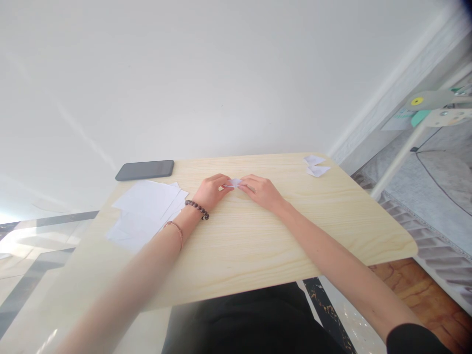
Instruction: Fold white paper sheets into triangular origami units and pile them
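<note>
A small folded piece of white paper (235,182) is pinched between my two hands, over the middle of the table. My left hand (214,189), with a beaded bracelet at the wrist, grips its left end between thumb and fingers. The right end is held the same way by my right hand (261,191). My fingertips cover both ends, so the exact fold cannot be made out. Loose sheets of white paper (143,206) lie in a spread pile left of my left forearm.
A dark phone (145,170) lies at the table's back left corner. Two small folded papers (317,170) rest near the back right corner of the wooden table (236,260). The white wall (221,78) rises behind it. A pale metal frame (401,152) stands to the right.
</note>
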`<act>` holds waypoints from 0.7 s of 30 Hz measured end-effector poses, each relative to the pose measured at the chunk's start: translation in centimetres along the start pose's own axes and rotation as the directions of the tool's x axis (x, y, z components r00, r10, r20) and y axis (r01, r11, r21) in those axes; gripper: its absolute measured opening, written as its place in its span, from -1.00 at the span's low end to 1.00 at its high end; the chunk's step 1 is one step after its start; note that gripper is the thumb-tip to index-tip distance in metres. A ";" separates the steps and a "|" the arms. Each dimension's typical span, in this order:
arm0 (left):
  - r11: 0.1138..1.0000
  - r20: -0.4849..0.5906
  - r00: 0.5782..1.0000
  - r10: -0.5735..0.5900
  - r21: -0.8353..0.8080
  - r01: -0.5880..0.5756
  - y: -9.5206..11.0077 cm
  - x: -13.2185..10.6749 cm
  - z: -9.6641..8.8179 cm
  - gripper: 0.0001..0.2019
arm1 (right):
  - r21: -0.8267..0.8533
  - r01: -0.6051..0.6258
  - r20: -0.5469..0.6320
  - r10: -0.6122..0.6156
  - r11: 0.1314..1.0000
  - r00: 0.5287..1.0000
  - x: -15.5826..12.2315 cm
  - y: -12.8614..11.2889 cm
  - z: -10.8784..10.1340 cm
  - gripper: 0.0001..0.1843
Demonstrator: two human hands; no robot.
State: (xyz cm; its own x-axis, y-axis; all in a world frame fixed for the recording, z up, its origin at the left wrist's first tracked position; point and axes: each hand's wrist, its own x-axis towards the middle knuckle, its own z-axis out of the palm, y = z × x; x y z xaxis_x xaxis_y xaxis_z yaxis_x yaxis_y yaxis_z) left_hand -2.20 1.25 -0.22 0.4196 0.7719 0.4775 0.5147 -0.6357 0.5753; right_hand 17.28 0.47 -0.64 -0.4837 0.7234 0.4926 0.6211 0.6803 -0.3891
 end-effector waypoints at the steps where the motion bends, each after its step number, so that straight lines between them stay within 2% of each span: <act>1: 1.000 0.000 1.000 -0.011 -0.006 0.011 0.0 0.0 0.0 -0.86 | 0.003 -0.005 -0.006 0.005 1.000 1.000 0.0 0.0 0.0 -0.74; 6: 0.985 -0.013 0.990 -0.144 -0.104 0.141 0.1 0.0 0.0 -0.78 | 0.029 -0.028 -0.041 0.029 0.999 0.999 0.0 -0.2 -0.1 -0.76; 11: 0.936 0.014 0.951 -0.309 -0.174 0.307 0.4 0.0 -0.3 -0.69 | 0.135 -0.037 -0.097 0.050 0.990 0.994 0.1 0.0 0.0 -0.79; 15: 0.891 0.046 0.935 -0.351 -0.292 0.348 0.5 0.0 -0.3 -0.67 | 0.287 -0.116 -0.130 0.159 0.951 0.979 0.2 0.2 0.2 -0.81; 21: 0.829 0.058 0.918 -0.392 -0.411 0.380 0.4 0.2 -0.2 -0.64 | 0.449 -0.229 -0.083 0.296 0.864 0.952 0.3 0.0 0.4 -0.83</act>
State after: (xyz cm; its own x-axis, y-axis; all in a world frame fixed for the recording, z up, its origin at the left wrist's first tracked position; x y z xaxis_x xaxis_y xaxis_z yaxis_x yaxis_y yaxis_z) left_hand -2.05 1.11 0.19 0.2268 0.9581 0.1748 0.2788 -0.2358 0.9310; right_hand 16.85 0.72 -0.79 -0.2259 0.8799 0.4181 0.3704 0.4745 -0.7985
